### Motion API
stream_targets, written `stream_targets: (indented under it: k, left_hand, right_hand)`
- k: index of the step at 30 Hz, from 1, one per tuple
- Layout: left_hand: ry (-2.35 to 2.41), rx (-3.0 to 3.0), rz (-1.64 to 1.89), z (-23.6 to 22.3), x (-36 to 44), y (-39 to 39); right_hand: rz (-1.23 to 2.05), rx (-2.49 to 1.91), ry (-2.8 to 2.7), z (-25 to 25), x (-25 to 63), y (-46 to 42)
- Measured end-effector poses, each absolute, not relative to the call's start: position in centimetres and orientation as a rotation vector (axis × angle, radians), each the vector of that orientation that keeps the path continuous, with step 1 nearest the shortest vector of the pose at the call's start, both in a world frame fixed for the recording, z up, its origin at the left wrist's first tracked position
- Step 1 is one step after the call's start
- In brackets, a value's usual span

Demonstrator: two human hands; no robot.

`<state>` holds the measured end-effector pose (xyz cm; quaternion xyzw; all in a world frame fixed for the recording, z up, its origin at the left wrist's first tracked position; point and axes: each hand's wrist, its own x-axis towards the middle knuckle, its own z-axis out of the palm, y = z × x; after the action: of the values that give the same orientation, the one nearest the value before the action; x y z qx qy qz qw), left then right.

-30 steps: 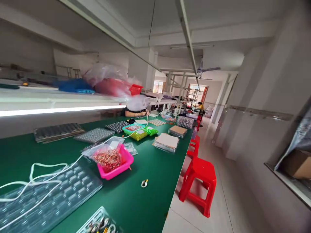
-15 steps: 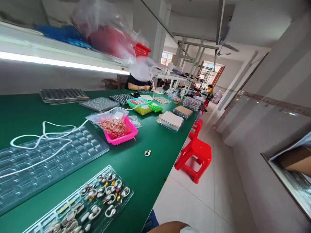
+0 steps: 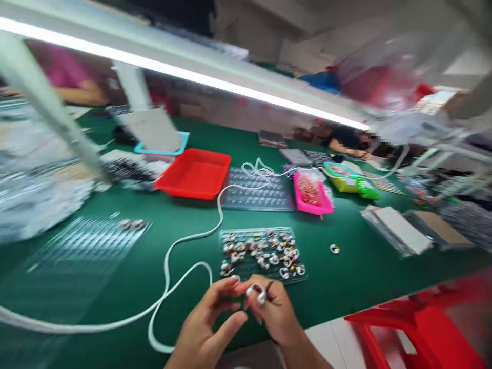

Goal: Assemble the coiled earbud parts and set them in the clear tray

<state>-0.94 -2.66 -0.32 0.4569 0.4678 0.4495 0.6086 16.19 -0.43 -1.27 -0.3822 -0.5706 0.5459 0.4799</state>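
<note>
My right hand [image 3: 279, 312] grips a small silver-white, C-shaped piece that looks like an ear-clip earphone [image 3: 257, 293]. A thin dark item [image 3: 268, 288] shows by its fingers, too blurred to name. Close beside it, my left hand [image 3: 209, 323] has thumb and fingers apart; a small pale spot at its index fingertip is unclear. Just beyond both hands lies a clear plastic tray [image 3: 246, 271] with many similar earphones, some with yellow bits. One lone earphone [image 3: 334, 249] rests on the green table to the right.
White cable [image 3: 169, 287] loops over the table [image 3: 323, 292]. Behind stand a red bin [image 3: 196, 174], an empty clear tray [image 3: 257, 192] and a pink basket [image 3: 313, 207]. Another tray [image 3: 96, 241] lies left; stacked sheets [image 3: 400, 228] and a red stool [image 3: 434, 328] are right. Other people sit beyond.
The view has swung left and down toward the table. Both my hands now show above it, the right one holding an earphone; before, neither was clearly visible.
</note>
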Motion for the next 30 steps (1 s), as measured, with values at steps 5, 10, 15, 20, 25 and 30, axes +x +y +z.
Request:
stream_targets:
  k: [5, 10, 15, 20, 25, 30]
  left_hand:
    - [1.05, 1.27, 1.042, 0.3, -0.4, -2.6]
    - [1.033, 1.246, 1.023, 0.3, 0.3, -2.6]
    - [1.006, 1.334, 1.13, -0.3, 1.0, -3.2]
    - [0.936, 1.41, 1.25, 0.4, 1.2, -3.9]
    - [0.981, 1.34, 1.22, -0.1, 1.1, -3.3]
    - [1.007, 1.406, 1.101, -0.1, 0.2, -2.7]
  right_hand:
    - [1.659, -0.875, -0.942, -1.8, 14.6, -1.2]
    - [1.644, -0.85, -0.798, -2.3, 12.9, -1.8]
    - [1.532, -0.875, -0.805, -2.5, 12.5, -2.5]
    - [1.552, -0.776, -0.93, -1.9, 12.5, -2.6]
    - [1.591, -0.796, -0.831, -2.6, 11.8, -2.0]
    - [1.522, -0.905, -1.068, -2.7, 13.2, -1.3]
